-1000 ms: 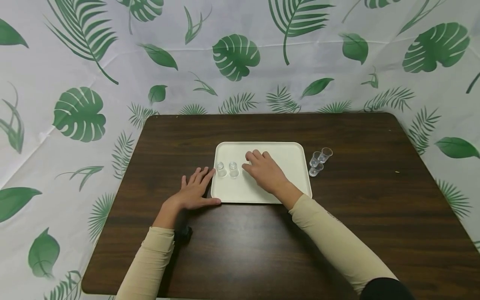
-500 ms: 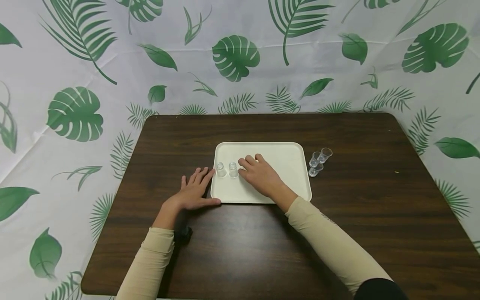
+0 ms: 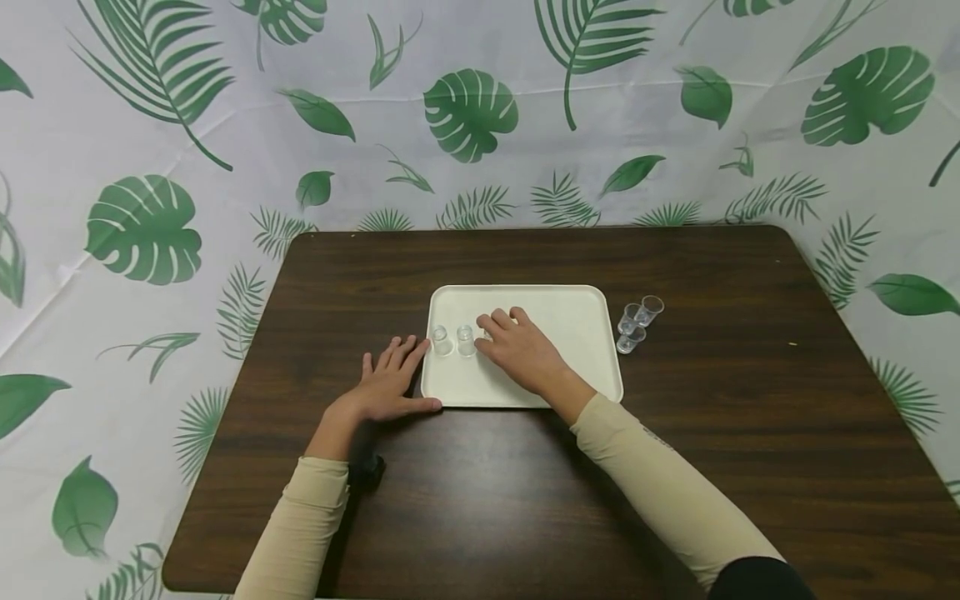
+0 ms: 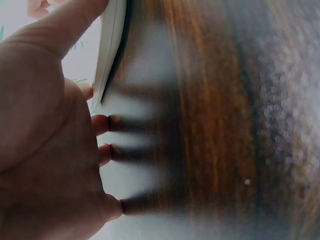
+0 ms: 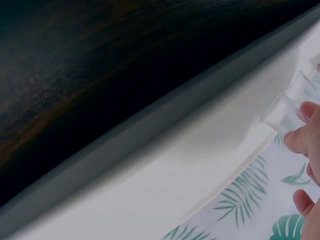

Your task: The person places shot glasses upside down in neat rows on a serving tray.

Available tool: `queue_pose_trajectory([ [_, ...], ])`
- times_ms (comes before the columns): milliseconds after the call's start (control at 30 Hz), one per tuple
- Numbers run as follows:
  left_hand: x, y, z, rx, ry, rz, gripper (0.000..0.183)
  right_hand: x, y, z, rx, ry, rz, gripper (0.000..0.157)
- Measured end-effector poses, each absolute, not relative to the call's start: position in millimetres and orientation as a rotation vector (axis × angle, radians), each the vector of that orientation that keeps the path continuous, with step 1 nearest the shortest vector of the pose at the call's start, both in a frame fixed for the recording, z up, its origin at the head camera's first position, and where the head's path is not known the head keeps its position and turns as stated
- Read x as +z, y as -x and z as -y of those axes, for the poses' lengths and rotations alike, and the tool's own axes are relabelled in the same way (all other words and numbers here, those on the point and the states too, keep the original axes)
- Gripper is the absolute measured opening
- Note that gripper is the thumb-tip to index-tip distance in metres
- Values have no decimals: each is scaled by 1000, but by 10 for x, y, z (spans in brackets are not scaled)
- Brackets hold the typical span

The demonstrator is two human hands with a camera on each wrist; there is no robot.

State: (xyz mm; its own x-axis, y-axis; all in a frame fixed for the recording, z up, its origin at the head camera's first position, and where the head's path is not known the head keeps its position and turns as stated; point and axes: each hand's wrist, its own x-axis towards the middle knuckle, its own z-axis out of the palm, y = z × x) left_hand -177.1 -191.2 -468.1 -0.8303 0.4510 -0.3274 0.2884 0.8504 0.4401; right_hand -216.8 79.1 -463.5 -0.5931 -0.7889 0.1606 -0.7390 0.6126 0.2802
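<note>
On the cream tray, two small clear shot glasses stand in a row near the left edge, wider end down: one shot glass and another shot glass. My right hand pinches a third shot glass between thumb and finger, just right of that row. The fingers mostly cover it in the head view. My left hand lies spread at the tray's left side. Its thumb touches the front left corner and its index fingertip the left edge; other fingertips rest on the table, as the left wrist view shows.
Three more clear glasses stand close together on the dark wooden table, right of the tray. A leaf-printed cloth hangs behind the table. A dark object is by the left wrist.
My right hand has moved left across the tray toward the two glasses, then stayed nearly still. The left hand has kept its place at the tray's edge.
</note>
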Motion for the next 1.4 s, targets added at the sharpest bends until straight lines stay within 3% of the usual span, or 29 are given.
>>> queue_pose_trajectory([
  [233,-4734,1784,1929,533,-544,-2601,106,-4621,2158,-808,-205,-1252,2563,18],
  [467,-4746,1778,1935,544,-552,-2601,108,-4548,2117,-825,-88,-1243,2569,38],
  [800,-4700,1763,1918,531,-544,-2606,106,-4424,2031,-973,295,-1049,2591,37],
  [1100,-4765,1788,1950,550,-563,-2612,108,-4300,2034,-1307,744,-699,2518,36],
  [1400,-4789,1798,1945,578,-549,-2595,110,-4250,2125,-1994,1204,-163,2311,32],
])
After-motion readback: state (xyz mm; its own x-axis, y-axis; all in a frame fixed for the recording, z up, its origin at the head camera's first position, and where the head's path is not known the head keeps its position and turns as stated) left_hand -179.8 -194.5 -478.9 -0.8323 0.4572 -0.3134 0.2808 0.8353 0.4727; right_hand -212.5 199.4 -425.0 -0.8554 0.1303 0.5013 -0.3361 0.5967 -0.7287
